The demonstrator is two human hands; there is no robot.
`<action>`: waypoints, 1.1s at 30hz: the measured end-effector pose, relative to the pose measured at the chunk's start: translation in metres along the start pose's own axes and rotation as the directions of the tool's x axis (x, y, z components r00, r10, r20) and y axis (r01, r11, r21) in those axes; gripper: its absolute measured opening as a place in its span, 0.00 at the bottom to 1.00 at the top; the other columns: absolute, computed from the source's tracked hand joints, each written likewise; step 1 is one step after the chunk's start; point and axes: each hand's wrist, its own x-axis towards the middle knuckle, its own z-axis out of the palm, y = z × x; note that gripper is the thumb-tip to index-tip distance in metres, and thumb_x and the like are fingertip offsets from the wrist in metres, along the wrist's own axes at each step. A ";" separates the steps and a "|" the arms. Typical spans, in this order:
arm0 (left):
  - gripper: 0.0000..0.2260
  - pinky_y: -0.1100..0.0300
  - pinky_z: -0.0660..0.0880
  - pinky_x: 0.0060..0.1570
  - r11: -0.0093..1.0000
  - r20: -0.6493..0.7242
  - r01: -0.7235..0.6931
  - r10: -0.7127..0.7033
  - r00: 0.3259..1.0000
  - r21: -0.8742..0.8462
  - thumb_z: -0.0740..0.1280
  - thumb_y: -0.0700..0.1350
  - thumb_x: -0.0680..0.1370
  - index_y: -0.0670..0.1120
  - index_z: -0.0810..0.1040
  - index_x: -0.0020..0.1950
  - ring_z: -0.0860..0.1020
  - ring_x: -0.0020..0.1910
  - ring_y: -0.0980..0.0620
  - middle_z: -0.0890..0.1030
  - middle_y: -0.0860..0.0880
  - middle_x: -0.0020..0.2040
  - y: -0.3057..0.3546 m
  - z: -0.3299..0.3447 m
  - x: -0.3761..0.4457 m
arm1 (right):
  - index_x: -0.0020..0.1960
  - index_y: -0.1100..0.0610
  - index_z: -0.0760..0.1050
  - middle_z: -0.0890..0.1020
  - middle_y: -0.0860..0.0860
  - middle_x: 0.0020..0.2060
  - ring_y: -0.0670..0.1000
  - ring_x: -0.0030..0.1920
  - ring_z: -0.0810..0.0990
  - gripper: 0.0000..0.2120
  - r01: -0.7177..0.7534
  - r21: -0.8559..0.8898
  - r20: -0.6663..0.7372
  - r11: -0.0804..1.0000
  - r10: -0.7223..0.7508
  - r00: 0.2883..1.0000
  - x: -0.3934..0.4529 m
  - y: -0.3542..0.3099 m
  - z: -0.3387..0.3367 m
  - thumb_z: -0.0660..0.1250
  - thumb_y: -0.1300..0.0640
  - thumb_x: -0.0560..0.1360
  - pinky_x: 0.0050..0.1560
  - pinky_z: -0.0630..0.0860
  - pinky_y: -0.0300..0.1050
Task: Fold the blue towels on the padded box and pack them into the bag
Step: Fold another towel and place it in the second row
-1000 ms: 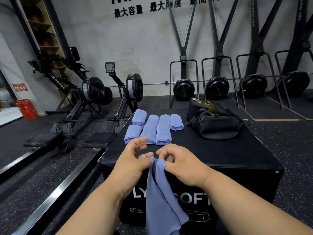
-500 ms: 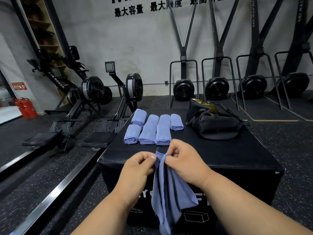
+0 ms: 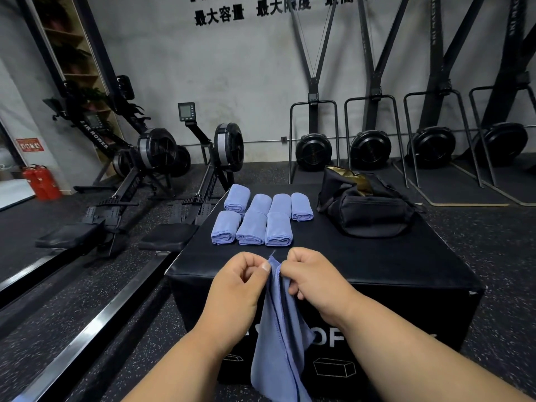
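- At the far left, two red fire extinguishers (image 3: 42, 182) stand on the floor near the wall.
- Next to them, two black rowing machines (image 3: 150, 175) lie along the dark speckled floor, beside the left side of the box.
- The large black padded box (image 3: 377, 265) stands in the middle and serves as the table; white letters are printed on its front wall, partly hidden.
- On the left part of its top lie seven folded light blue towels (image 3: 251, 227) in two rows, four at the back and three at the front, close to each other.
- The person's left hand (image 3: 235, 288) is closed, with fingers curled and the thumb pinching the upper edge of one unfolded blue cloth towel (image 3: 278, 343).
- This towel hangs down in front of the box, between both hands, and its top corner stands a little above the fingers.
- The right hand (image 3: 316, 277) is also closed on the same upper edge, just beside the left hand.
- On the right back part of the box sits a soft black fabric bag (image 3: 368, 213), open at the top, with a golden lining visible inside.
- Behind, black fan machines (image 3: 371, 146) stand along the grey wall.
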 end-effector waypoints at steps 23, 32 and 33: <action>0.05 0.67 0.76 0.40 0.980 -0.020 0.056 -0.061 0.998 -0.188 0.72 0.33 0.79 0.40 0.79 0.52 0.81 0.39 0.55 0.85 0.41 0.41 0.000 -0.002 -0.007 | 0.52 0.59 0.78 0.75 0.48 0.34 0.45 0.34 0.71 0.08 0.060 0.113 0.143 0.992 -0.076 0.987 -0.006 -0.007 -0.004 0.75 0.61 0.77 0.35 0.70 0.34; 0.09 0.58 0.80 0.49 0.919 0.065 0.177 -0.165 0.984 -0.351 0.69 0.38 0.82 0.43 0.81 0.63 0.87 0.53 0.47 0.88 0.43 0.54 0.013 -0.001 -0.008 | 0.46 0.55 0.82 0.77 0.44 0.35 0.43 0.36 0.71 0.04 0.264 -0.017 0.100 0.964 -0.261 0.960 -0.009 -0.012 -0.006 0.75 0.56 0.79 0.41 0.71 0.35; 0.09 0.57 0.80 0.48 0.919 0.068 0.188 -0.175 0.982 -0.346 0.68 0.40 0.83 0.44 0.81 0.63 0.87 0.53 0.47 0.88 0.43 0.54 0.014 0.000 -0.008 | 0.46 0.55 0.81 0.76 0.44 0.34 0.43 0.36 0.70 0.05 0.257 -0.020 0.088 0.966 -0.255 0.963 -0.008 -0.012 -0.006 0.74 0.55 0.79 0.41 0.70 0.36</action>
